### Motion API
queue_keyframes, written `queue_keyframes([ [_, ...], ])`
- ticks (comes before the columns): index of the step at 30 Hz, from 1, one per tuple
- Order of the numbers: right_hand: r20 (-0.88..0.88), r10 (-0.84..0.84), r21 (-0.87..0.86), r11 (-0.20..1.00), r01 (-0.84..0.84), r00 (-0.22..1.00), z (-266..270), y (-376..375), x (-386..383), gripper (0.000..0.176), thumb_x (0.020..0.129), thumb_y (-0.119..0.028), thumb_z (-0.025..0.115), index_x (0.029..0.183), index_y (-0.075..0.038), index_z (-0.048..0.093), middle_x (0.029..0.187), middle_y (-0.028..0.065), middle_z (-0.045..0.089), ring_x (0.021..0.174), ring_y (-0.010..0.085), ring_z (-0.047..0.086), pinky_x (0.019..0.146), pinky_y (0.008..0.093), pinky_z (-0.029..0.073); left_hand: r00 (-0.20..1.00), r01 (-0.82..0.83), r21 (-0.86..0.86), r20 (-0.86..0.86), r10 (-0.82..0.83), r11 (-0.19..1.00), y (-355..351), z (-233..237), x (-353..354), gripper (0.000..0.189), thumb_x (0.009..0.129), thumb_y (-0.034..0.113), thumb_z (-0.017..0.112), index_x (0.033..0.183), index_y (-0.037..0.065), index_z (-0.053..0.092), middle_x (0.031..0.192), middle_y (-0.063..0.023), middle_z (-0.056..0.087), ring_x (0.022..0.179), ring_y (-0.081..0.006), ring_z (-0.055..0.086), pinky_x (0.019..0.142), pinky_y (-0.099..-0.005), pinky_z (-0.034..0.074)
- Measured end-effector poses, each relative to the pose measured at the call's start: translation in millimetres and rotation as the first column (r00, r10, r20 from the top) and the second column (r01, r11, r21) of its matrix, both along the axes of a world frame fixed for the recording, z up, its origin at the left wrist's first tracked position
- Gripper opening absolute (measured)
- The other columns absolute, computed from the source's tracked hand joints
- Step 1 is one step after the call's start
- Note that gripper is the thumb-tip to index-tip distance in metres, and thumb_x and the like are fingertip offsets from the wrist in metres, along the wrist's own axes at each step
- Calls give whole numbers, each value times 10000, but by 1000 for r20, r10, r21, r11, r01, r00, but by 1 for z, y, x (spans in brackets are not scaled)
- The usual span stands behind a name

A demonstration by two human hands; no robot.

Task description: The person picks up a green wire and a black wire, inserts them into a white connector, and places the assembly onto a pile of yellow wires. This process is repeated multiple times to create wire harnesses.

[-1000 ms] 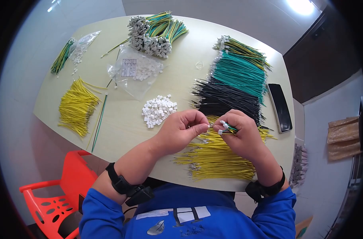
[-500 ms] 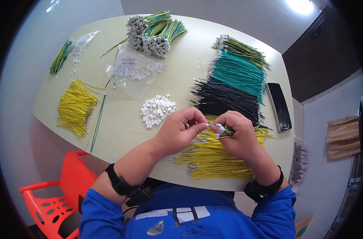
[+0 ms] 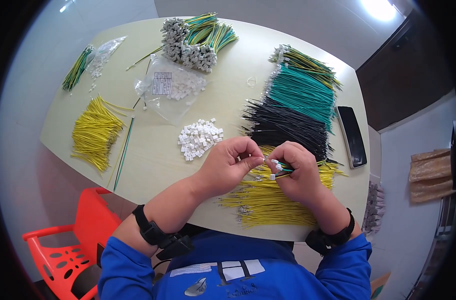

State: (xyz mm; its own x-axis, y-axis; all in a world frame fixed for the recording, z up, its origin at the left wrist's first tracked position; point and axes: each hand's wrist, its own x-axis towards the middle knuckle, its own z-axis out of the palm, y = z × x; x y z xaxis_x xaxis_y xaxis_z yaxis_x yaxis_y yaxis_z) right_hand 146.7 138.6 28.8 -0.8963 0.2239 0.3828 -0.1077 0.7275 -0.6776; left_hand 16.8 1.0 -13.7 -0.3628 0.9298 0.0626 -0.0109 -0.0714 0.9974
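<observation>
My left hand (image 3: 234, 161) is closed in a pinch, with a small white connector (image 3: 263, 159) just showing at its fingertips. Close beside it, my right hand (image 3: 299, 171) is wrapped round several wires (image 3: 286, 166), green and dark ones among them, with white connectors (image 3: 273, 176) on their ends. The fingertips of both hands nearly meet above the yellow wires (image 3: 275, 202) laid out on the table. A pile of loose white connectors (image 3: 200, 139) lies just beyond my left hand. Whether the left fingertips also hold a wire end is too small to see.
Black wires (image 3: 288, 125), green wires (image 3: 303, 95) and a phone (image 3: 351, 136) lie to the right. At the back are bundled wires with connectors (image 3: 198, 56) and a plastic bag (image 3: 170, 90). Yellow wires (image 3: 95, 132) lie left. A red chair (image 3: 90, 220) stands beside the table (image 3: 153, 172).
Both hands keep their pinching grips, and the right fingers have shifted slightly. The whole view has moved a little; the piles look the same.
</observation>
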Motion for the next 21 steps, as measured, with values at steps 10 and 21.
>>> queue_keyframes([
  [10,138,-66,73,996,56,988,17,3,0,126,699,14,652,808,-28,607,736,84,571,693,245,568,606,331,441,1000,-12,-101,-15,11,995,0,13,1,70,896,88,592,910,28,560,837,19,554,760,-26,496,677,-173,408],
  [21,201,-389,410,867,283,899,24,65,-45,140,778,-125,666,889,-44,642,848,103,590,776,296,589,676,358,466,994,-11,-73,104,18,997,1,4,-2,84,900,110,583,918,34,553,820,39,539,725,-9,476,642,-167,395],
])
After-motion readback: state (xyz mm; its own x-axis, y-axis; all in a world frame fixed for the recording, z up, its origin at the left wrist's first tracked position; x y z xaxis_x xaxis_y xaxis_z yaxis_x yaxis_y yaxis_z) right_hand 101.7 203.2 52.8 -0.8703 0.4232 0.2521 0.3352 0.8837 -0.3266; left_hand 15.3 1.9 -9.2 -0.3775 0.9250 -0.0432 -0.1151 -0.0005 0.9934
